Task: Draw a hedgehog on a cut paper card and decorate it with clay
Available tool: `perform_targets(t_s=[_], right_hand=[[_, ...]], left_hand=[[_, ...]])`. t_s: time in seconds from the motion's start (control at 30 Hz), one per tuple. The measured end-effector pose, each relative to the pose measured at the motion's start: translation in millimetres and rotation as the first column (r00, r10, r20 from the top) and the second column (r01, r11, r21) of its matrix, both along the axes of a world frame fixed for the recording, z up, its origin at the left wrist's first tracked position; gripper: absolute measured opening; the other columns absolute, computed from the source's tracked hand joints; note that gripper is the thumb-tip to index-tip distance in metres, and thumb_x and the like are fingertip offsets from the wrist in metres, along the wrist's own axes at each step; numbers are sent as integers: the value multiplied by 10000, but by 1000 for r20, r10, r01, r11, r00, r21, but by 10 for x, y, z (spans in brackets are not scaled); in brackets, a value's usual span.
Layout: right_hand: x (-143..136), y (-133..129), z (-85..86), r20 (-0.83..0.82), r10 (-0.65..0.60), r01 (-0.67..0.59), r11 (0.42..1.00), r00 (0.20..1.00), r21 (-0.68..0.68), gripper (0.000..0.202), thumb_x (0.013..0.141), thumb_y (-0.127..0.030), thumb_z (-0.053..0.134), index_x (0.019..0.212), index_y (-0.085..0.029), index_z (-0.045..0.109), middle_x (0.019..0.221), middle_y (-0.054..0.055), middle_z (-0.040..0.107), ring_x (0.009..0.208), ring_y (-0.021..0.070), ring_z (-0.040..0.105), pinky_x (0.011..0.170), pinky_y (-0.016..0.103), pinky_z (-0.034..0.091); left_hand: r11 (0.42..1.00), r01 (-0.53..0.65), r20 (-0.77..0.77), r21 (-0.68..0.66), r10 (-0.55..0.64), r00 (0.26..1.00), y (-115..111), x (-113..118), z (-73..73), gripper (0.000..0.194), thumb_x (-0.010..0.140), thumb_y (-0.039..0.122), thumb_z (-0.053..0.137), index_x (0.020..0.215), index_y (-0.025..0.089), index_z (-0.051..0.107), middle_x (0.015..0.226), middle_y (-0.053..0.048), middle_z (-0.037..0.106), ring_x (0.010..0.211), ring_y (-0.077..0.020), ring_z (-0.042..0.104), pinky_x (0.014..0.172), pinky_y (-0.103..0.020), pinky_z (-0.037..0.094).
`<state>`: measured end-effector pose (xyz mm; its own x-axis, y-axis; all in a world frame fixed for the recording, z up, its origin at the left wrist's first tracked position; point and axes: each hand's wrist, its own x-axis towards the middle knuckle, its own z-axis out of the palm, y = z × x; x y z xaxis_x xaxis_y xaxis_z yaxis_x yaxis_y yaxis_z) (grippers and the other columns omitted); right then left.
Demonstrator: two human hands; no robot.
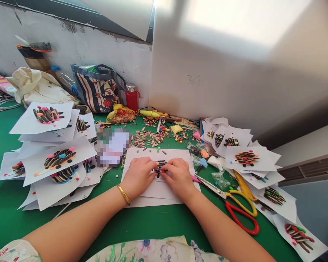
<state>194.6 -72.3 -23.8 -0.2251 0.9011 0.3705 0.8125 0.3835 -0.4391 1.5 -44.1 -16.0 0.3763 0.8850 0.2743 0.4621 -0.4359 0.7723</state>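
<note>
White paper sheets [158,194] lie in front of me on the green table. On the top sheet, between my hands, is a small figure of dark striped seeds [160,166]. My left hand [140,174], with a gold bangle at its wrist, has its fingertips pressed together at the figure's left side. From the right, my right hand [179,176] pinches at the figure's other edge, thumb near its lower side. Several green balls [150,150] and loose seeds rest along the sheet's top edge.
Piles of cards with seed figures stand left [57,160] and right [246,157]. Scissors [235,203] lie right of the sheets. Loose seeds [149,139], a red bottle [131,98] and a striped bag [98,89] are at the back.
</note>
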Motion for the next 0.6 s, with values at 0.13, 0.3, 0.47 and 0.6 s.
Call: perform_targets(t_s=[0.13, 0.3, 0.47, 0.6], right_hand=[[-25, 0, 2, 5, -9, 9, 999, 1000, -31, 105, 818, -191, 763, 904, -249, 745, 915, 26, 678, 964, 217, 557, 861, 384, 352], [-25, -5, 0, 11, -13, 14, 999, 1000, -35, 112, 817, -188, 763, 908, -251, 746, 910, 24, 683, 970, 220, 567, 867, 388, 353], [-1, -5, -5, 21, -13, 13, 1000, 1000, -15, 143, 818, -206, 768, 948, -262, 750, 911, 22, 695, 965, 217, 577, 865, 387, 352], [4, -6, -16, 15, -13, 13, 1000, 1000, -8, 145, 823, -206, 766, 955, -262, 747, 911, 21, 694, 954, 212, 573, 855, 379, 345]], left_hand=[[992, 25, -363, 121, 21, 932, -7, 29, -6, 75, 797, 161, 671, 834, 227, 669, 875, -56, 651, 925, -268, 580, 874, -409, 357], [983, 68, -524, 168, 31, 851, -4, 32, 14, 29, 861, 226, 653, 884, 210, 659, 921, -40, 667, 946, -241, 598, 859, -400, 373], [983, 68, -516, 172, 31, 856, 5, 19, -12, 54, 892, 251, 636, 912, 215, 670, 923, -34, 671, 950, -231, 606, 854, -395, 376], [983, 71, -519, 167, 26, 855, 7, 15, -27, 68, 904, 243, 619, 924, 215, 677, 923, -38, 673, 955, -231, 609, 856, -397, 376]])
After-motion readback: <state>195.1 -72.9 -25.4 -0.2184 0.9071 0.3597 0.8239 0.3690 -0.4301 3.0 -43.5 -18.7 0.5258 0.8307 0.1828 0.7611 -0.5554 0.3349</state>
